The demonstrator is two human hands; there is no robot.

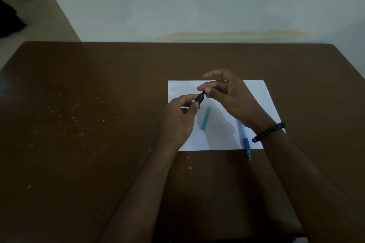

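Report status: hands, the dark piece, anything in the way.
Left hand and right hand both pinch the small dark piece above the white sheet. Teal strip lies on the sheet beneath; blue pen by the right wrist.

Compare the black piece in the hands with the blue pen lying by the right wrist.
The black piece is pinched between left hand and right hand above the paper; the blue pen lies flat across the paper's near edge. The black piece looks short and dark; the blue pen is longer and light blue. Both are slim rods.
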